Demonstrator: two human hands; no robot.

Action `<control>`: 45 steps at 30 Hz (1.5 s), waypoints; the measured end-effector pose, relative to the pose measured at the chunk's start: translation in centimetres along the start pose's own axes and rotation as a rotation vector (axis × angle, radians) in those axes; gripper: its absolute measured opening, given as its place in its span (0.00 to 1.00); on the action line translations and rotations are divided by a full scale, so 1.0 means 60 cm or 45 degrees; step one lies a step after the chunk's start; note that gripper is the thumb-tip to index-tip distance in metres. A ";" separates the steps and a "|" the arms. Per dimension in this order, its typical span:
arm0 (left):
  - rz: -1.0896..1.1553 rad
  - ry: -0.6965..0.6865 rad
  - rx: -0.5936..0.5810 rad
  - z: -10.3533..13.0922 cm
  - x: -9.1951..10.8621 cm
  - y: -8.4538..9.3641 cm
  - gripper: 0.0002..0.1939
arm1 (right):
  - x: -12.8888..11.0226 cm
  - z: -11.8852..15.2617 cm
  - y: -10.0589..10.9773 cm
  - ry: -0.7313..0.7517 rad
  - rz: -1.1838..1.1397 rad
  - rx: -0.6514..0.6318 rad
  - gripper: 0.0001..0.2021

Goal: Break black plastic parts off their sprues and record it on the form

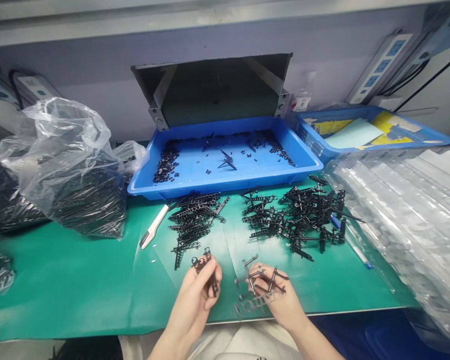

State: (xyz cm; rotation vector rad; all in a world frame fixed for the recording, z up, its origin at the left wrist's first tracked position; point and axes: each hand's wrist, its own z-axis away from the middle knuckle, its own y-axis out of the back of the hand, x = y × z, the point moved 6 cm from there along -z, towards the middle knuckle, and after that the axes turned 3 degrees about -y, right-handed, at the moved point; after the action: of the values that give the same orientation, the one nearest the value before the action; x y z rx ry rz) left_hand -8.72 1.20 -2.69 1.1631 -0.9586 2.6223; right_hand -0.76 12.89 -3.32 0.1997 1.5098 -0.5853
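Green mat (78,285), spiky black plastic sprues (262,285)

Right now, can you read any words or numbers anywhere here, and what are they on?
None can be read.
White power strips: blue marks, too blurred.
Small red-and-white label behind the blue tray: too small.
Yellow papers in the blue basket: print unreadable.

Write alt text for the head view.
Two bare hands, left hand and right hand, each hold small black plastic frame parts over a green mat. Beyond lie loose piles of black parts and a shallow blue plastic tray.
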 end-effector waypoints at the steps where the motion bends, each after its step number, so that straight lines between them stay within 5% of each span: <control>1: 0.021 -0.010 0.014 0.000 0.000 -0.001 0.16 | 0.006 0.001 0.006 -0.024 -0.048 0.079 0.12; 7: 0.026 0.090 -0.034 0.008 -0.026 -0.007 0.24 | -0.007 0.001 0.005 0.090 -0.008 0.144 0.10; 15: 0.009 0.152 -0.188 0.005 -0.025 -0.035 0.22 | -0.030 0.005 -0.002 0.179 0.188 0.096 0.10; 23: -0.240 -0.018 -0.234 -0.046 0.015 -0.065 0.11 | 0.008 0.012 0.018 0.137 -0.384 0.154 0.09; 27: -0.945 -0.434 -0.260 -0.081 0.052 -0.100 0.07 | -0.001 0.017 0.014 0.301 -0.493 -0.014 0.06; 29: -1.493 -0.888 -0.258 -0.086 0.068 -0.132 0.04 | -0.004 0.018 0.013 0.329 -0.455 -0.049 0.07; 32: -2.114 -1.588 -0.245 -0.079 0.059 -0.180 0.15 | -0.010 0.017 0.014 0.337 -0.413 -0.055 0.06; 34: -2.311 -1.848 -0.160 -0.080 0.048 -0.197 0.18 | -0.016 0.016 0.014 0.347 -0.395 -0.054 0.05; 39: -2.382 -2.045 -0.074 -0.084 0.046 -0.213 0.16 | -0.034 0.016 0.015 0.400 -0.287 -0.037 0.05; 45: -2.241 -2.038 -0.018 -0.073 0.094 -0.195 0.12 | -0.024 0.017 0.007 0.200 -0.177 -0.076 0.10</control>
State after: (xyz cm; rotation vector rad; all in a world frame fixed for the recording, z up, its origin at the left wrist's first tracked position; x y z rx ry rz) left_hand -11.39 12.28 4.91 2.2561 0.2620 0.1012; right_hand 0.39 13.11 -1.97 0.0972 1.7008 -0.6461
